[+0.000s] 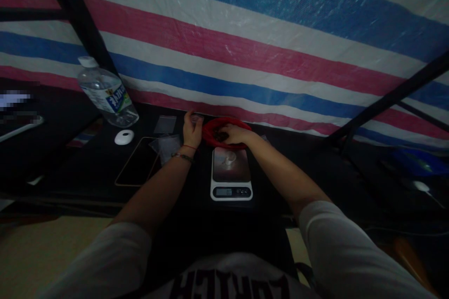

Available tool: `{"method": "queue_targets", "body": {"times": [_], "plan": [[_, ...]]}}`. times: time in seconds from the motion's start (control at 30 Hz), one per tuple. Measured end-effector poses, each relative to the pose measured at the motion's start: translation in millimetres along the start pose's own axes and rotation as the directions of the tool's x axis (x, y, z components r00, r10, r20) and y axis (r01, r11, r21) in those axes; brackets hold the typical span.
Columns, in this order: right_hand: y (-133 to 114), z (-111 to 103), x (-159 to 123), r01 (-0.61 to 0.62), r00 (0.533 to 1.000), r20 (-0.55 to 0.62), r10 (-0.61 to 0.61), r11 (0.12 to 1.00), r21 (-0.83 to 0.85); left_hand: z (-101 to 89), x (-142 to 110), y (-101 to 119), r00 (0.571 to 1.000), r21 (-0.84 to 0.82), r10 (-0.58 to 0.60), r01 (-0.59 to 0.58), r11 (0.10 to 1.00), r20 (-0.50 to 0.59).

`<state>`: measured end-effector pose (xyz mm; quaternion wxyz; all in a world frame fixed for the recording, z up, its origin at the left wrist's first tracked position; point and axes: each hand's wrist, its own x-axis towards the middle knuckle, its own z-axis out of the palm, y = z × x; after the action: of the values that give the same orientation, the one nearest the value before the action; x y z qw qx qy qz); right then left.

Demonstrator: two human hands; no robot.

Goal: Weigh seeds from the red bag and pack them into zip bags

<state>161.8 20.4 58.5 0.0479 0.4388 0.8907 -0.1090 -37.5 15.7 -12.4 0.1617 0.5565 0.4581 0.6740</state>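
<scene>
My left hand (192, 131) is closed around what looks like a small clear plastic bag (197, 118), just left of a red bag (210, 131). Into the red bag's opening reaches my right hand (234, 134), its fingers bunched at small dark pieces (220, 136); the fingertips are partly hidden and what they grip is unclear. A white digital scale (214, 177) lies in front of the red bag. On its plate rests a small clear object (229, 159), too dim to name. Several clear plastic bags (169, 145) lie beside my left wrist.
A large clear bottle (108, 96) stands back left, near a white rounded case (124, 137). A dark phone (136, 162) lies beneath my left forearm's side. Another flat clear bag (165, 124) is behind it. Striped sheeting (245, 56) and dark metal bars (80, 18) bound the black table.
</scene>
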Motion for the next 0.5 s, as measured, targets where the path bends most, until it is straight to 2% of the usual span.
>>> {"method": "queue_targets", "body": {"times": [0.2, 0.5], "plan": [[-3.4, -0.6, 1.9, 0.073, 0.995, 0.058, -0.078, 0.994, 0.085, 0.7, 0.4, -4.9, 1.000, 0.011, -0.001, 0.001, 1.000, 0.012], [-3.3, -0.8, 4.1, 0.015, 0.998, 0.057, -0.018, 0.999, 0.050, -0.5, -0.9, -0.3, 0.999, 0.017, 0.000, -0.001, 1.000, 0.035]]}}
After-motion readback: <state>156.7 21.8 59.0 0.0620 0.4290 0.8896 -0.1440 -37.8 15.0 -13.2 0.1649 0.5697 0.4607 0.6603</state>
